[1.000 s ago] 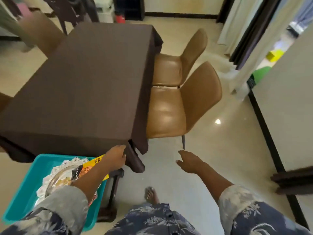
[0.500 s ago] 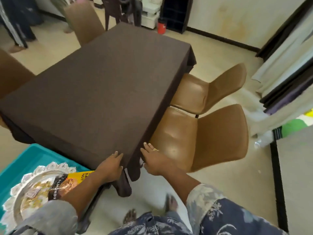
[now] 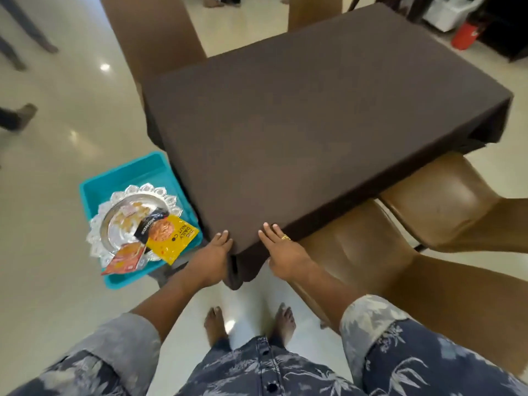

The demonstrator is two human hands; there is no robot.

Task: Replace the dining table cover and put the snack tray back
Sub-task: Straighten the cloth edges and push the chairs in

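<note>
A: How will the cover (image 3: pixel 300 124) handle?

B: Soft and light, by its look. It is a dark brown cloth lying flat over the whole table, with its edges hanging down the sides. It would slide and bunch rather than resist, so the hem or a corner is the place to take it. The near corner droops in a loose fold.

A: And the person's hands?

B: They are apart, one on each side of that fold. The left hand (image 3: pixel 213 252) lies with straight fingers against the drape. The right hand (image 3: pixel 281 252), wearing a gold ring (image 3: pixel 285 238), lies flat along the near right edge. Neither curls round the cloth; they press it smooth.

A: Where is the tray (image 3: pixel 98 232)?

B: Not on the table. It sits in a teal bin (image 3: pixel 125 172), low down just left of the near corner. It is silver with a scalloped rim, and it looks like stiff, thin metal. The loose packets on it would slip if it tilted, so it is better held level by opposite rims.

A: Any writing?

B: The yellow packet (image 3: pixel 171 238) reads "DAILY NUT CO". The black one (image 3: pixel 150 224) appears to read "ALMONDS", seen upside down. The orange one (image 3: pixel 125 258) is too blurred to read.

A: Anything else?

B: Two tan chairs (image 3: pixel 371 252) stand on the right, tucked against the table.
</note>
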